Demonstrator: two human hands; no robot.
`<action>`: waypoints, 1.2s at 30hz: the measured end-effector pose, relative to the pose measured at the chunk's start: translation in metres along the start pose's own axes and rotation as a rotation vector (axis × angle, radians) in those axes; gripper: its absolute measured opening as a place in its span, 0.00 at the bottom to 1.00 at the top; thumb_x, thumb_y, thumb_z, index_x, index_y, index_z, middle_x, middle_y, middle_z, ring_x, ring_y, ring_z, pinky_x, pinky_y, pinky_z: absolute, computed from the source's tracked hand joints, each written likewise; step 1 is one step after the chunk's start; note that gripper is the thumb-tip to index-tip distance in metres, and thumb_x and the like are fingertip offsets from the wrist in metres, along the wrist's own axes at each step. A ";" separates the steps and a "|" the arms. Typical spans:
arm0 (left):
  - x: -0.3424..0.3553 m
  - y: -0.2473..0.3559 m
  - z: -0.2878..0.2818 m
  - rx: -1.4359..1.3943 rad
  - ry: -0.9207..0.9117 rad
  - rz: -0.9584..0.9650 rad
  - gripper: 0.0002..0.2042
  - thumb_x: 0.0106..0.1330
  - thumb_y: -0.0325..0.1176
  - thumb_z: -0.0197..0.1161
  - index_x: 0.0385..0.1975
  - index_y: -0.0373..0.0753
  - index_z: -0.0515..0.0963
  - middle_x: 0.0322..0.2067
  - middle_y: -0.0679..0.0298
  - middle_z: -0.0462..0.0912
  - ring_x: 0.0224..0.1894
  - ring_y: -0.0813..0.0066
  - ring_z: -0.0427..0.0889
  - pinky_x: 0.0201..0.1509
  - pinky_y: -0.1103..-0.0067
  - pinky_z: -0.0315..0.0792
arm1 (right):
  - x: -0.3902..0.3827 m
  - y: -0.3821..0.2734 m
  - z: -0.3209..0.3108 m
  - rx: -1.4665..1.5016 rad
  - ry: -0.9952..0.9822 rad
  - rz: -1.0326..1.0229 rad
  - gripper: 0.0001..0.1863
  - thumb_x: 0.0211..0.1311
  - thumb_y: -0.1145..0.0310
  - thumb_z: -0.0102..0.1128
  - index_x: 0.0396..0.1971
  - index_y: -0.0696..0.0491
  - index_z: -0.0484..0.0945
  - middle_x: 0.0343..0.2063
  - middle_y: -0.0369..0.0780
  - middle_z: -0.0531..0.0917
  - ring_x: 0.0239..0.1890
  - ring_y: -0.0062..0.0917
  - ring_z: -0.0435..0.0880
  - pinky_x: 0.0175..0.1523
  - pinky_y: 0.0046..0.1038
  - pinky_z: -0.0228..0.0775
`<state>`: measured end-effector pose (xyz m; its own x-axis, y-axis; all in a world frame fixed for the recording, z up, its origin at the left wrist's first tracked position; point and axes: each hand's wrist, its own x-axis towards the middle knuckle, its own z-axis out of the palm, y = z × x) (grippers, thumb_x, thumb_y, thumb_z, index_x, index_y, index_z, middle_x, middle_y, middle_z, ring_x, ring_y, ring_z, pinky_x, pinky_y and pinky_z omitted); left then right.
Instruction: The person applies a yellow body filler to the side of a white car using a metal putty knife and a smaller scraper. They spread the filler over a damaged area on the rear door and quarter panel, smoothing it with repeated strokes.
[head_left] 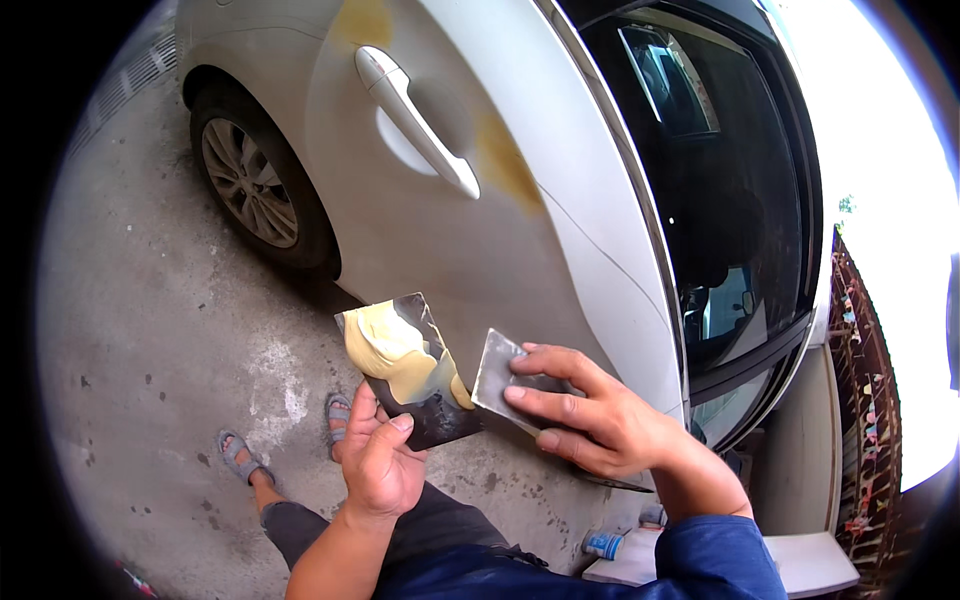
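My left hand [380, 450] grips a dark flat mixing plate [440, 415] from below, its thumb on the near edge; pale yellow paste [385, 350] is smeared thickly over much of it. My right hand [590, 410] holds a square grey spreader [495, 360] just right of the plate, fingers laid on its face; whether its edge touches the plate I cannot tell. Above both is a silver-white car door [540, 280] with a handle [415, 125] and two yellowish patches, one [510, 165] right of the handle, the other [362, 20] above it.
The car's wheel [247, 180] stands at left on stained concrete [150, 340], where my sandaled feet [240, 457] show. The dark window [730, 200] is at right. Lower right are a pale low surface [810, 562], a small container [602, 544] and a rusty fence [860, 370].
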<state>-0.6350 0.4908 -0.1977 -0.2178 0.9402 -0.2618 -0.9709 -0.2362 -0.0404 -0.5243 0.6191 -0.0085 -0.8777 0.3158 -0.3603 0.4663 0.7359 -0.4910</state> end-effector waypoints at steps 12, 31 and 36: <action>-0.061 0.081 0.094 0.319 -0.159 -0.176 0.29 0.59 0.19 0.45 0.65 0.34 0.55 0.60 0.51 0.68 0.61 0.57 0.71 0.63 0.60 0.69 | -0.096 -0.039 0.118 1.060 0.774 0.359 0.25 0.69 0.64 0.49 0.62 0.59 0.64 0.58 0.46 0.68 0.62 0.30 0.67 0.62 0.36 0.64; -0.199 0.002 0.195 0.724 -0.418 -0.578 0.29 0.62 0.17 0.45 0.66 0.35 0.55 0.61 0.53 0.67 0.62 0.60 0.69 0.66 0.62 0.65 | -0.208 -0.100 0.179 1.738 1.217 -0.134 0.18 0.60 0.69 0.62 0.47 0.59 0.73 0.40 0.40 0.82 0.40 0.22 0.82 0.48 0.27 0.77; -0.238 -0.058 0.182 0.744 -0.654 -0.327 0.27 0.65 0.16 0.43 0.66 0.38 0.56 0.62 0.52 0.66 0.64 0.58 0.66 0.66 0.59 0.63 | -0.288 -0.139 0.225 1.591 1.221 -0.182 0.21 0.58 0.73 0.60 0.51 0.62 0.71 0.45 0.41 0.80 0.46 0.22 0.80 0.54 0.27 0.71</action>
<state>-0.5452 0.3253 0.0428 0.2706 0.9329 0.2375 -0.7605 0.0558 0.6470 -0.3117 0.2909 -0.0154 -0.1966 0.9791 0.0526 -0.5577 -0.0676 -0.8273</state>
